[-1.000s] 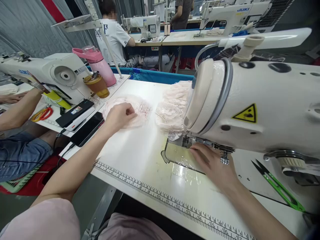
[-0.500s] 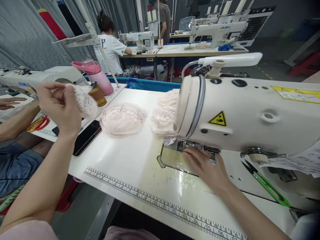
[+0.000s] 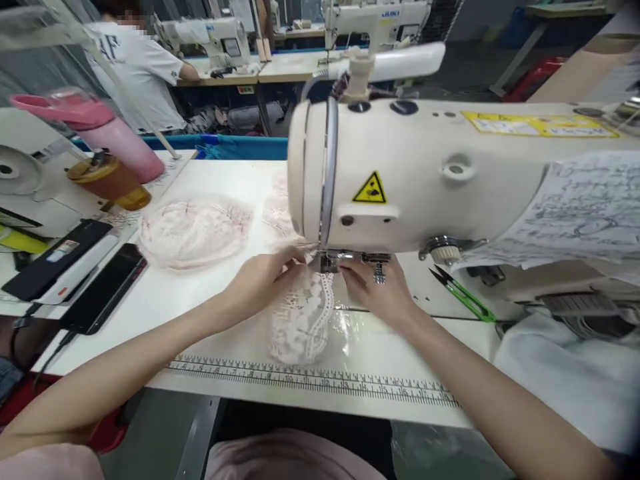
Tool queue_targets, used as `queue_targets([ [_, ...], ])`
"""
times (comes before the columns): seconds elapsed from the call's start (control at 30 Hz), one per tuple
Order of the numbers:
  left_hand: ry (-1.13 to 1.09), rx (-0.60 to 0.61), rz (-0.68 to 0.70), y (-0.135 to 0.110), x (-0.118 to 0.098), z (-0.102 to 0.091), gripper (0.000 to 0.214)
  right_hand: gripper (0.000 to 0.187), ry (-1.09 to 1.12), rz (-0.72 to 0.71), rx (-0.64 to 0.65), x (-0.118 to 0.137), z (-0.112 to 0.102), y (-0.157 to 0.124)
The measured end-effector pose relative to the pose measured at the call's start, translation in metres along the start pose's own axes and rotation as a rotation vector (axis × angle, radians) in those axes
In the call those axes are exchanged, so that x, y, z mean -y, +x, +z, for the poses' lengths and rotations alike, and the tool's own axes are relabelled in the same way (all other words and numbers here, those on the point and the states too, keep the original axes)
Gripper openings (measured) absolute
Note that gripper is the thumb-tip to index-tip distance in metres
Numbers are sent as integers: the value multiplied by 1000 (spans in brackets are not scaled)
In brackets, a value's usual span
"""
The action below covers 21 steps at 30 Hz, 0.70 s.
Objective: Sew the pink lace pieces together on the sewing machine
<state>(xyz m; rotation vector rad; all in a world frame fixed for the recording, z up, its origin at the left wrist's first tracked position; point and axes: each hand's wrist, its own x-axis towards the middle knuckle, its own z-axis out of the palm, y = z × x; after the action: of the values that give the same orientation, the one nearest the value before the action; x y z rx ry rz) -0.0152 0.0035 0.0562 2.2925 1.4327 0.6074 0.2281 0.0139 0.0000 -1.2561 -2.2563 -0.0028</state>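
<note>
Pale pink floral lace piece (image 3: 299, 321), dotted band along right side, on desk (image 3: 235, 177); left hand's (image 3: 263, 283) grip pinching far end; right hand's (image 3: 383, 290) grip unclear.

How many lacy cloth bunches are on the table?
3 in sight: front lace by the left hand, oval lace farther left, back lace partly behind the sewing machine. More may be hidden.

The pale, patterned lace (image 3: 296, 320) is lying spread on the counter (image 3: 220, 177), its rounded near end reaching the ruler (image 3: 345, 385). A dotted border (image 3: 328, 299) is curving down its right side, and its far end is lying at the presser foot (image 3: 327, 262).
</note>
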Motion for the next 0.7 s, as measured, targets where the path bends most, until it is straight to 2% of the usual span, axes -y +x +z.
queue_targets([
  [0.07,267,-99,181,1,1,16,19,23,4,33,7,-1,1,-1],
  [0.13,420,-146,397,-5,-2,25,19,26,-4,50,32,-2,3,-3],
  [0.2,476,-107,563,-13,-7,32,21,28,-24,59,46,-2,4,-5],
  [0.27,514,-81,641,-18,-9,41,29,28,-42,22,28,0,4,-6],
  [0.4,555,-99,604,-17,-5,56,37,31,-55,-109,5,2,2,-8],
  [0.53,510,-129,502,-11,1,60,37,30,-84,-98,52,3,6,-10],
  [0.7,498,-124,491,-6,2,59,37,31,-33,-82,65,2,12,-11],
])
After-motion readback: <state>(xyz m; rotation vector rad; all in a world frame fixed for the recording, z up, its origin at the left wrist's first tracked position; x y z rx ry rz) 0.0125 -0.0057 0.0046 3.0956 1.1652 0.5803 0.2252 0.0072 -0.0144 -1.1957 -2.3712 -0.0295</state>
